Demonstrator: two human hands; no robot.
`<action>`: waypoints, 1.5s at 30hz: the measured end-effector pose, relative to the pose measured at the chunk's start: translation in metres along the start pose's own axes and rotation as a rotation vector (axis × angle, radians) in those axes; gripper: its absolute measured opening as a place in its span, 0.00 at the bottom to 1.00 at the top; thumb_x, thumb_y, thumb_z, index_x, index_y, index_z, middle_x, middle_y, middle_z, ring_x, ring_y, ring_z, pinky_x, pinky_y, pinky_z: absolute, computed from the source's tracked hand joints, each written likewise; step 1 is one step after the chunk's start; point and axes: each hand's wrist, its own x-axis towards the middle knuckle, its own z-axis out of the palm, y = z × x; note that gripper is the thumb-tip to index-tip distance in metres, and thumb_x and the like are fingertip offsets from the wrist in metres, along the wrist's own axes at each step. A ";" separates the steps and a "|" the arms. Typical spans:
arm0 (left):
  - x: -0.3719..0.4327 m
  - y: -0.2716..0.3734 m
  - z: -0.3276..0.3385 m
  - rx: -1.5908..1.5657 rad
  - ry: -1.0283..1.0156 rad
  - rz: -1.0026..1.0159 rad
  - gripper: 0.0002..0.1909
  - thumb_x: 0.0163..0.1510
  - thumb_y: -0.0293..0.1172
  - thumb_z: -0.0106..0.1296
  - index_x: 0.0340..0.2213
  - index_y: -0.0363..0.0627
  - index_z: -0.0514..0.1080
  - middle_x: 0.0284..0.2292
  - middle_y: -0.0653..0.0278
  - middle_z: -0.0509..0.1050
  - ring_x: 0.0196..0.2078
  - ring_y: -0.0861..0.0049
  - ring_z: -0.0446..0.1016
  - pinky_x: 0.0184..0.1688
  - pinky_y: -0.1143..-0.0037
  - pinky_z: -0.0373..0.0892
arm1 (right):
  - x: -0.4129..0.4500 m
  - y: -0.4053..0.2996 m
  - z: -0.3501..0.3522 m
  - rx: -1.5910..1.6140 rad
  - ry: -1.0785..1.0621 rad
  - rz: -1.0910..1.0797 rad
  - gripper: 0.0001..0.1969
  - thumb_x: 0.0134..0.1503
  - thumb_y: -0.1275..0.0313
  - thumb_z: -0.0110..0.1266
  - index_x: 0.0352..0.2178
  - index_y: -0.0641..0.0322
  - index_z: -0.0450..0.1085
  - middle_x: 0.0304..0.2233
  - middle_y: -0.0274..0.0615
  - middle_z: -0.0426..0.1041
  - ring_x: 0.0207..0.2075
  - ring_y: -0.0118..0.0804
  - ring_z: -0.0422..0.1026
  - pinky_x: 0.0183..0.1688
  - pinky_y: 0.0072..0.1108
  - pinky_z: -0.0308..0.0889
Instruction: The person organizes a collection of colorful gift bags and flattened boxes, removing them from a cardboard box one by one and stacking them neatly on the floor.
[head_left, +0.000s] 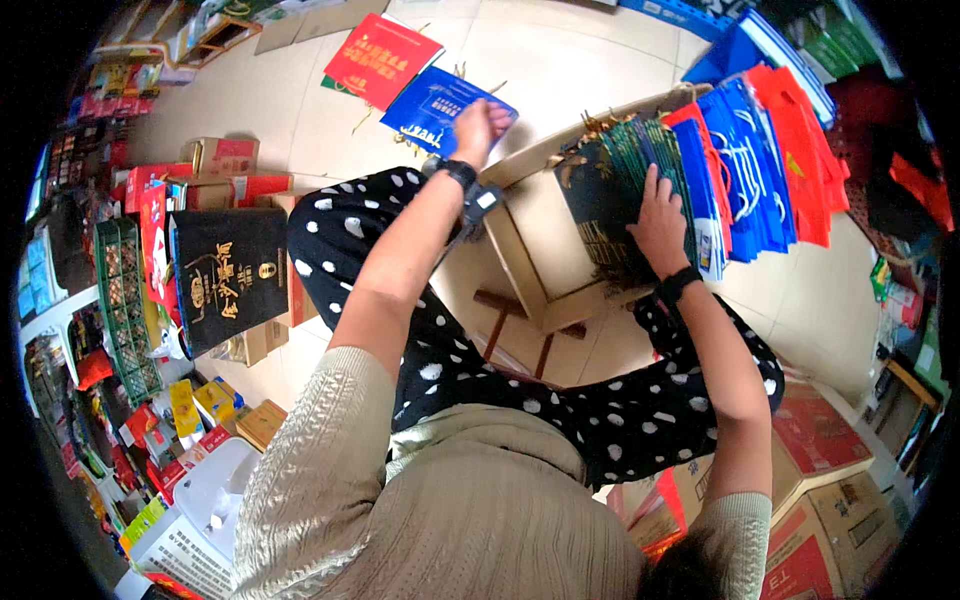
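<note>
My left hand (480, 131) is over the right part of a blue paper gift bag (429, 105) lying flat on the floor. Motion blur hides whether its fingers grip the bag. Under that bag's left side is a red gift bag (382, 60) with gold lettering. My right hand (660, 221) rests with spread fingers on a row of dark green and black paper bags (600, 202). These bags stand packed on edge in an open cardboard box (517, 274) between my knees, their gold cords bunched at the far end.
Blue bags (754, 172) with white cords and red bags (802, 150) stand right of the dark ones. A black bag (232, 277) stands by my left knee, near a green plastic crate (127, 307). Cartons (817, 435) lie at lower right. A low wooden stool (502, 304) shows below the box.
</note>
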 end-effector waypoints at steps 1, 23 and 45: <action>0.020 -0.010 -0.016 0.122 0.112 0.079 0.18 0.62 0.40 0.38 0.36 0.36 0.69 0.31 0.59 0.76 0.28 0.75 0.75 0.28 0.78 0.66 | 0.002 0.005 0.002 -0.020 -0.009 0.003 0.59 0.36 0.62 0.73 0.63 0.64 0.42 0.45 0.44 0.59 0.41 0.44 0.68 0.34 0.24 0.74; 0.187 -0.094 -0.238 0.292 0.272 -0.453 0.42 0.37 0.51 0.69 0.48 0.36 0.69 0.44 0.60 0.74 0.41 0.67 0.72 0.45 0.69 0.68 | 0.041 -0.049 -0.017 -0.236 -0.258 0.133 0.64 0.36 0.60 0.72 0.64 0.68 0.33 0.43 0.45 0.59 0.39 0.44 0.70 0.36 0.24 0.74; 0.092 0.030 -0.124 -0.242 0.315 0.103 0.22 0.42 0.21 0.65 0.40 0.39 0.69 0.33 0.61 0.77 0.35 0.73 0.76 0.34 0.71 0.73 | 0.031 -0.040 -0.006 -0.275 -0.156 0.148 0.67 0.32 0.60 0.74 0.65 0.65 0.33 0.48 0.45 0.59 0.39 0.46 0.72 0.39 0.26 0.73</action>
